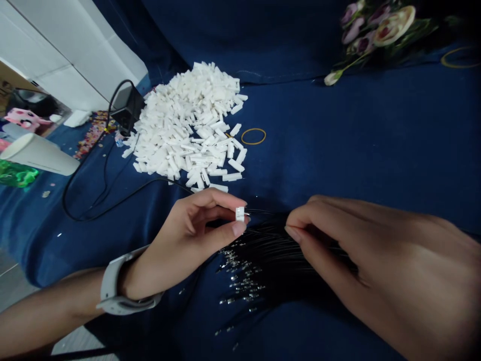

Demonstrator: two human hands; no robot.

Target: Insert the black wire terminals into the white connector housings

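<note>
My left hand (pixel 203 225), with a grey watch band on its wrist, pinches a small white plastic connector housing (pixel 239 214) between thumb and forefinger. My right hand (pixel 361 255) is closed in a pinch on a thin black wire (pixel 263 211). The wire's metal-tipped end points left and reaches the housing; whether it sits inside a slot is too small to tell. Below both hands lies a bundle of black wires (pixel 289 273) with shiny metal terminals (pixel 242 281) at the left ends. Part of the bundle is hidden under my right hand.
A large heap of white connector housings (pixel 188 120) lies on the blue cloth (pixel 338 140), beside a rubber band (pixel 253 136). To the left are a black adapter (pixel 130 108) with its cable, and a paper cup (pixel 39 153). Artificial flowers (pixel 376 35) lie at the back right.
</note>
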